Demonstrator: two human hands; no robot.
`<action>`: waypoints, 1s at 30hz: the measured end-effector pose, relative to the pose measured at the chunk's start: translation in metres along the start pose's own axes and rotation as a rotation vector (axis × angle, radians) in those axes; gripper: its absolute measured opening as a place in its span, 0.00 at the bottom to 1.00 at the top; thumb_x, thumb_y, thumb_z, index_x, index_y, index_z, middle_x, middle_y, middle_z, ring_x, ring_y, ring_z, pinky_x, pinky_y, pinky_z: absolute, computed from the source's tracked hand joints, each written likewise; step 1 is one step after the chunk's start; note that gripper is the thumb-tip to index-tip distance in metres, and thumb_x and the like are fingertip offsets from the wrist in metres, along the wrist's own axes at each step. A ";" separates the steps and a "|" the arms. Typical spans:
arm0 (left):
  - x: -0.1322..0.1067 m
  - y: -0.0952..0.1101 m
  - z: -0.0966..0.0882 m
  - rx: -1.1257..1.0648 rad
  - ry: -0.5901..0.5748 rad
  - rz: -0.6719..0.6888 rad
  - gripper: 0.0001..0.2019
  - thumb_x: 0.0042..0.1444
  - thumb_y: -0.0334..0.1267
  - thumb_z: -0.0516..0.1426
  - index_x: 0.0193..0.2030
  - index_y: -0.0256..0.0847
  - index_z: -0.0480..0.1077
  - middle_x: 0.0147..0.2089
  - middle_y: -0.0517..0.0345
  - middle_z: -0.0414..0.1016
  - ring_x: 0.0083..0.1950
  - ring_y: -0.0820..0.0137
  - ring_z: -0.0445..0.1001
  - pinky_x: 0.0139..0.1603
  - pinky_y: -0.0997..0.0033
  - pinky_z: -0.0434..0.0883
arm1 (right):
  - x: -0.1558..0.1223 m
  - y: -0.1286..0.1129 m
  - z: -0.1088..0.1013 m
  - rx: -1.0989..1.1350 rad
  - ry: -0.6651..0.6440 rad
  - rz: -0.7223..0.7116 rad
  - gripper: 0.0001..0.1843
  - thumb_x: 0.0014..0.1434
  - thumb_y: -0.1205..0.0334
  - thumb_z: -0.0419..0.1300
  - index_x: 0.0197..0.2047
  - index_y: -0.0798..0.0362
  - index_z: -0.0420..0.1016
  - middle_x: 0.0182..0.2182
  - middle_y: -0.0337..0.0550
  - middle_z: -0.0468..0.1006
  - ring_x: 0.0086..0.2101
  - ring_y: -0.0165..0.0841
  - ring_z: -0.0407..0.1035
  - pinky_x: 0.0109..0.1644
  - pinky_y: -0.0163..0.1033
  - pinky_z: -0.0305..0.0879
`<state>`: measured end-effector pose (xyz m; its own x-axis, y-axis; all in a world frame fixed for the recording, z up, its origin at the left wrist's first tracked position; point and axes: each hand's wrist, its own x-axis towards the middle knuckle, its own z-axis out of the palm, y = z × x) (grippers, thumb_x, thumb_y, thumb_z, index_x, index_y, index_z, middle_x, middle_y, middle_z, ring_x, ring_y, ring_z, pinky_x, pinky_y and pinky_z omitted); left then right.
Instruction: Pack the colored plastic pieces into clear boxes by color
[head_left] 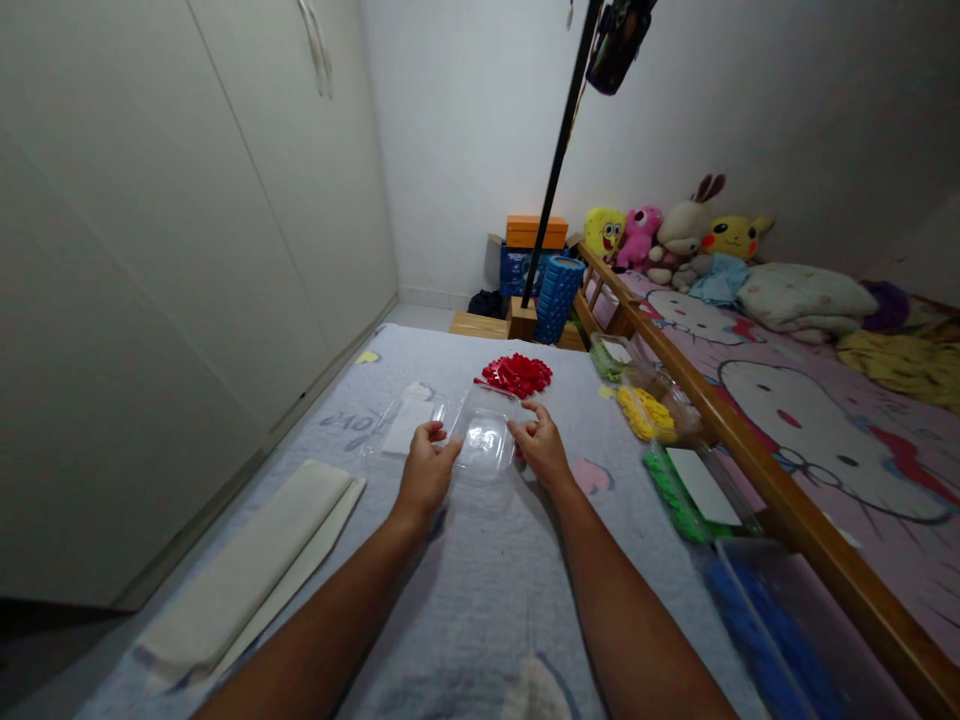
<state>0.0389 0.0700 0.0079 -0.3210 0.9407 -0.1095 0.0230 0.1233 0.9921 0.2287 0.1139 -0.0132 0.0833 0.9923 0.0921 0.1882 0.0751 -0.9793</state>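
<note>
Both my hands grip a clear plastic box just above a grey quilted mat. My left hand pinches its left edge with curled fingers. My right hand holds the right edge, index finger raised. Just beyond the box lies a pile of small red pieces on the mat. The box's clear lid, with a white label, lies open to the left.
Along the right stand clear boxes of light green, yellow, green and blue pieces beside a wooden bed rail. A folded white cloth lies left. White wardrobe doors line the left side.
</note>
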 end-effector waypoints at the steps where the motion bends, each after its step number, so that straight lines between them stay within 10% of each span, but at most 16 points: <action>1: 0.006 0.000 0.003 0.041 -0.001 0.009 0.21 0.49 0.42 0.61 0.50 0.39 0.67 0.43 0.56 0.71 0.35 0.71 0.71 0.38 0.70 0.68 | 0.000 0.001 0.001 0.028 -0.025 -0.003 0.29 0.53 0.48 0.61 0.54 0.51 0.62 0.17 0.23 0.64 0.16 0.27 0.60 0.20 0.31 0.58; 18: 0.022 -0.018 0.009 -0.055 0.017 0.229 0.20 0.51 0.40 0.58 0.51 0.39 0.66 0.28 0.68 0.62 0.27 0.74 0.62 0.32 0.76 0.62 | 0.015 0.022 -0.014 -0.023 0.094 0.053 0.19 0.52 0.51 0.57 0.42 0.55 0.72 0.21 0.36 0.75 0.19 0.28 0.64 0.26 0.33 0.59; 30: 0.020 -0.016 0.014 -0.150 -0.110 0.188 0.18 0.54 0.44 0.58 0.50 0.39 0.65 0.20 0.74 0.52 0.21 0.76 0.51 0.26 0.77 0.53 | 0.112 0.003 -0.024 -0.682 0.211 -0.126 0.20 0.53 0.68 0.54 0.47 0.54 0.80 0.42 0.48 0.79 0.43 0.37 0.71 0.53 0.39 0.63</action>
<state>0.0453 0.0909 -0.0110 -0.2191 0.9724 0.0798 -0.0710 -0.0975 0.9927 0.2619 0.2231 -0.0014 0.1951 0.9345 0.2976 0.7718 0.0410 -0.6345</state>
